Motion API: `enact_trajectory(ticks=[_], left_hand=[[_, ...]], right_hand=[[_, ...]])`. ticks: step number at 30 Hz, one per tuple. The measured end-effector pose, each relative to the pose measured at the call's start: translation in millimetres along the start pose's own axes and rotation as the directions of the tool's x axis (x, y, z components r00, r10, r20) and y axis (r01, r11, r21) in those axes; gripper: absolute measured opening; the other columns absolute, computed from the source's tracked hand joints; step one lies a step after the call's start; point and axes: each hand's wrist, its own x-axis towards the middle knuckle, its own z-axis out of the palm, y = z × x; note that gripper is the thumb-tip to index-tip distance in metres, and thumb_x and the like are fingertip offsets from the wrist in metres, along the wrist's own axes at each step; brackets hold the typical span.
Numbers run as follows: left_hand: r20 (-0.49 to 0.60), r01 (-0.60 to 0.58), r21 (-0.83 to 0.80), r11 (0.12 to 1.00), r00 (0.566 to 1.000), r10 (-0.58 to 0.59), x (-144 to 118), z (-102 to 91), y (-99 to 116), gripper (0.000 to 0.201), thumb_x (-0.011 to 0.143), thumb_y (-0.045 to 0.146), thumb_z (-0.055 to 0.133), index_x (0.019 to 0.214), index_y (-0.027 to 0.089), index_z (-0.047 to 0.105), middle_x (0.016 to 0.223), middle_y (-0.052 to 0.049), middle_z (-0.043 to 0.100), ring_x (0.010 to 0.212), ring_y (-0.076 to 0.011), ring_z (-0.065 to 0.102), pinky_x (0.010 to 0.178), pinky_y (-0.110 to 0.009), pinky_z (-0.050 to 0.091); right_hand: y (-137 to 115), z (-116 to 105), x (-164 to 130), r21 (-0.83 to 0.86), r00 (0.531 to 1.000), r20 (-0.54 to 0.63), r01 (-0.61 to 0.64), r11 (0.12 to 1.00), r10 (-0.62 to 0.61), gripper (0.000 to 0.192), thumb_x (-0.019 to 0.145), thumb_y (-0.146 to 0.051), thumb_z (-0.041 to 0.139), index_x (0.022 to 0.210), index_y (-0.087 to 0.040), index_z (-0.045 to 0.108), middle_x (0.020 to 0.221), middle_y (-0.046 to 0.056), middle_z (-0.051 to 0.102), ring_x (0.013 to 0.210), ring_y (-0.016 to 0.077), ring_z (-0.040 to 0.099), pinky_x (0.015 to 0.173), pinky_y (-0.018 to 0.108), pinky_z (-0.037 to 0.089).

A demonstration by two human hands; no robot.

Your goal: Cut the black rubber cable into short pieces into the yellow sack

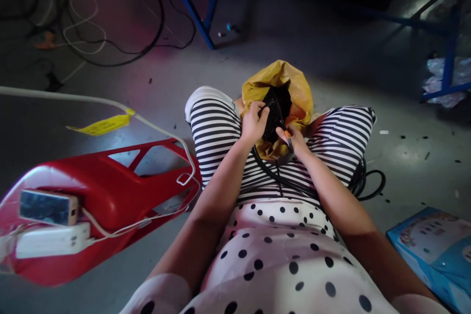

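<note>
I sit with a yellow bag (294, 83) between my knees, its mouth open toward me. My left hand (253, 121) grips a bundle of black cable (275, 108) at the bag's mouth. My right hand (294, 138) holds a small orange-handled tool (288, 140) against the same bundle. A black cable (272, 174) runs from the bundle down across my striped lap and loops out to the right (371, 184).
A red plastic stool (110, 191) lies at my left, with a phone (47, 207) and a white power bank (51, 241) on it. A white cord with a yellow tag (105, 125) crosses above. Blue frame legs (191, 7) stand ahead; a blue box (434, 250) lies right.
</note>
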Motion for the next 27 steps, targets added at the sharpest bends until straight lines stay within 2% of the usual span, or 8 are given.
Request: enact_trajectory(ticks=[3,11,19,27], left_hand=[[0.031,-0.035,-0.017,0.999,0.999,0.035,-2.3,-3.3,-0.1,0.004,0.1,0.023,0.065,0.103,0.023,0.066,0.104,-0.006,0.075,0.099,-0.0216,0.07,0.094,-0.031,0.052],[0.062,-0.017,0.006,1.0,0.998,0.017,-3.1,-5.9,3.0,0.006,0.097,0.02,0.066,0.102,0.022,0.069,0.11,-0.008,0.077,0.11,-0.0236,0.071,0.102,-0.033,0.052],[0.087,-0.048,0.075,0.996,0.995,0.042,-2.6,-4.7,2.6,0.008,0.098,0.021,0.064,0.104,0.021,0.07,0.11,-0.008,0.078,0.103,-0.0232,0.071,0.098,-0.033,0.052],[0.087,-0.033,0.055,0.998,0.996,0.028,-3.1,-3.9,5.6,0.007,0.096,0.02,0.066,0.101,0.021,0.072,0.108,-0.008,0.078,0.101,-0.0234,0.07,0.096,-0.032,0.052]], right_hand=[[-3.7,1.2,-4.4,0.02,1.0,-0.002,0.027,0.999,-0.027,0.071,0.069,-0.09,0.076,0.079,-0.025,0.051,0.072,-0.001,0.05,0.069,0.0171,0.047,0.064,0.031,0.038],[-3.4,2.9,-4.3,0.02,0.999,0.037,-0.014,1.0,0.013,0.07,0.07,-0.089,0.078,0.082,-0.024,0.054,0.072,-0.001,0.052,0.068,0.016,0.046,0.061,0.03,0.036],[-2.7,3.2,-6.2,-0.038,0.999,0.045,0.016,0.999,-0.014,0.066,0.077,-0.086,0.075,0.081,-0.023,0.055,0.072,-0.001,0.052,0.07,0.0161,0.047,0.063,0.03,0.037],[-4.6,3.5,-5.6,-0.042,0.998,0.058,-0.015,0.999,0.017,0.069,0.073,-0.089,0.074,0.079,-0.023,0.053,0.07,-0.002,0.05,0.068,0.0154,0.045,0.062,0.03,0.035]])
